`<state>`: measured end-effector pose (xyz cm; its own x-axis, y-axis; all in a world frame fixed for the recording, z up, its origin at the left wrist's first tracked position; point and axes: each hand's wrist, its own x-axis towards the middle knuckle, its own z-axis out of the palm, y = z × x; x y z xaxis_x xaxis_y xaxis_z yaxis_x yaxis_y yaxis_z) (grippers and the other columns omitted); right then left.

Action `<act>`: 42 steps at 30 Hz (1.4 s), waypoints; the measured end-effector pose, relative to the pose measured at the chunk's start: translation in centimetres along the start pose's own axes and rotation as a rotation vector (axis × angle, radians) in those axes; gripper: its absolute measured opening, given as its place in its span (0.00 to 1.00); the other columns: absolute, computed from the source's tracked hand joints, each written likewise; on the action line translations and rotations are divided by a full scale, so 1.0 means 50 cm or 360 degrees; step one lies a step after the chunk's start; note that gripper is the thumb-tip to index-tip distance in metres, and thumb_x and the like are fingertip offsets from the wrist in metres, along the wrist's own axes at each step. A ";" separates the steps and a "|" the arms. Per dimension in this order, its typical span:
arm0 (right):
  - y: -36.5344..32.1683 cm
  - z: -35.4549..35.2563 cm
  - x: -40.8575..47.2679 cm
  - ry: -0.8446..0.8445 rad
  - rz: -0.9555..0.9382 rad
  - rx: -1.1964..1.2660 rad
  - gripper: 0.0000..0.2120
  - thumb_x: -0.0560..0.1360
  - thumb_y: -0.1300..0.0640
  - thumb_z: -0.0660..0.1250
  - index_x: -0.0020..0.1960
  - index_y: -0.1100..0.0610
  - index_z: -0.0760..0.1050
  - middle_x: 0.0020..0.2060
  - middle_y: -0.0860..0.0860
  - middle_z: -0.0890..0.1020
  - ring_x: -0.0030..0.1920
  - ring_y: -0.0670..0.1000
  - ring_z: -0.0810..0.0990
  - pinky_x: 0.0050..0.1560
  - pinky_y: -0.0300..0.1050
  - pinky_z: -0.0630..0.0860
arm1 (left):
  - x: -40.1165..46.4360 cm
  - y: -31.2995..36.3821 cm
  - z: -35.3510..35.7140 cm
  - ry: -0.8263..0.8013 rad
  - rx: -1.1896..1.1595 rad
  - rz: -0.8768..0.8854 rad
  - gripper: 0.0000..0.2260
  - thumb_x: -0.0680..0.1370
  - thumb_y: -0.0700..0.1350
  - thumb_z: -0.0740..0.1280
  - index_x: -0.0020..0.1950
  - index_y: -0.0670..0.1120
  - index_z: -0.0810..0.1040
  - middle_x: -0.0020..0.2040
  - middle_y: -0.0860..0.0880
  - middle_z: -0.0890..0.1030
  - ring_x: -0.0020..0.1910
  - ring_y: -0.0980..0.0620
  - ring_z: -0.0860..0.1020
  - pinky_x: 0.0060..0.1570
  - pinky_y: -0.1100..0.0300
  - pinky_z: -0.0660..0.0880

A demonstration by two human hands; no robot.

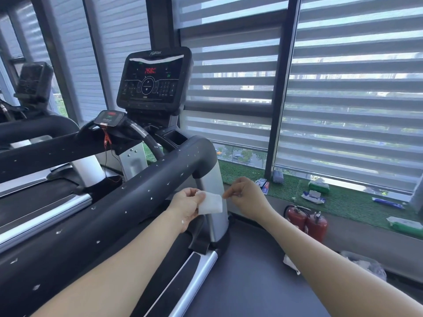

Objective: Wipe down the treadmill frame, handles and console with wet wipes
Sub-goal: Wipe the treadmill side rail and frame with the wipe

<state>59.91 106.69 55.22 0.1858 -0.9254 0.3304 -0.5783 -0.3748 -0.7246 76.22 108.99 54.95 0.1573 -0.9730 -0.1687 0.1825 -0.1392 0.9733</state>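
A folded white wet wipe (210,204) hangs in front of the treadmill's silver upright post (211,181). My left hand (186,202) pinches its left edge. My right hand (243,195) pinches its right corner with thumb and fingertip. The thick black side handrail (109,202), speckled with small white flecks, runs from lower left up to the post. The lit console (153,78) stands above, with a small control panel (109,117) on the front bar.
Two red fire extinguishers (306,221) stand on the floor to the right. Several wipe packs (313,196) lie on the green-turf window ledge (343,202). A crumpled used wipe (289,263) lies on the dark floor. Another treadmill (34,88) stands at far left.
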 end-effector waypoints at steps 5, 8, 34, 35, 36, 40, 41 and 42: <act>-0.013 0.042 -0.003 -0.0138 0.0136 0.0152 0.08 0.75 0.61 0.66 0.52 0.60 0.81 0.43 0.53 0.82 0.42 0.48 0.77 0.46 0.43 0.73 | 0.014 -0.004 0.008 0.0058 0.0053 0.0153 0.07 0.80 0.36 0.63 0.42 0.43 0.72 0.42 0.44 0.76 0.38 0.51 0.74 0.41 0.59 0.75; -0.021 0.068 0.009 -0.0154 0.0286 0.0684 0.10 0.77 0.59 0.66 0.52 0.65 0.80 0.38 0.53 0.80 0.36 0.45 0.75 0.37 0.36 0.72 | 0.013 0.000 0.023 -0.0097 -0.0132 0.0121 0.06 0.80 0.35 0.61 0.44 0.41 0.72 0.41 0.43 0.78 0.37 0.50 0.77 0.37 0.60 0.79; 0.222 0.153 0.482 -0.0032 0.0425 0.1024 0.05 0.76 0.59 0.67 0.51 0.58 0.75 0.40 0.51 0.79 0.43 0.52 0.79 0.50 0.48 0.77 | 0.500 0.012 0.150 0.0315 0.0665 0.0373 0.14 0.77 0.36 0.66 0.61 0.46 0.80 0.51 0.53 0.81 0.53 0.54 0.80 0.58 0.60 0.74; 0.235 0.158 0.496 -0.0024 0.0433 0.0998 0.05 0.76 0.57 0.66 0.51 0.56 0.76 0.40 0.51 0.80 0.44 0.53 0.80 0.51 0.49 0.77 | 0.509 0.011 0.153 0.0274 0.0652 0.0342 0.15 0.78 0.35 0.65 0.62 0.46 0.79 0.53 0.52 0.81 0.54 0.55 0.79 0.59 0.62 0.73; 0.247 0.162 0.508 -0.0015 0.0444 0.0992 0.04 0.77 0.55 0.66 0.49 0.55 0.78 0.39 0.50 0.80 0.43 0.52 0.80 0.51 0.49 0.77 | 0.518 0.012 0.152 0.0227 0.0618 0.0306 0.15 0.78 0.34 0.65 0.62 0.47 0.78 0.54 0.52 0.81 0.54 0.56 0.79 0.60 0.63 0.72; 0.277 0.181 0.569 0.0010 0.0458 0.0961 0.13 0.78 0.52 0.66 0.42 0.61 0.81 0.31 0.48 0.80 0.37 0.48 0.77 0.48 0.50 0.77 | 0.574 0.027 0.126 0.0031 0.0609 0.0204 0.16 0.77 0.34 0.65 0.58 0.52 0.78 0.48 0.51 0.83 0.47 0.58 0.79 0.56 0.65 0.71; 0.282 0.188 0.584 0.0011 0.0435 0.0930 0.13 0.77 0.54 0.66 0.41 0.63 0.80 0.30 0.48 0.79 0.35 0.48 0.76 0.46 0.50 0.77 | 0.592 0.031 0.117 0.0021 0.0738 0.0221 0.16 0.76 0.34 0.65 0.57 0.51 0.80 0.47 0.52 0.83 0.47 0.58 0.79 0.54 0.66 0.71; 0.286 0.195 0.596 0.0015 0.0428 0.0902 0.13 0.77 0.55 0.66 0.41 0.65 0.80 0.29 0.48 0.78 0.34 0.48 0.75 0.43 0.49 0.77 | 0.612 0.035 0.107 0.0019 0.0919 0.0259 0.15 0.76 0.34 0.64 0.57 0.50 0.81 0.47 0.54 0.83 0.47 0.57 0.78 0.53 0.67 0.71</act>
<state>64.93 73.18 48.79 0.0837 -0.9919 0.0956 -0.0918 -0.1032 -0.9904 76.15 77.96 52.33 0.1507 -0.9885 -0.0086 -0.4015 -0.0691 0.9133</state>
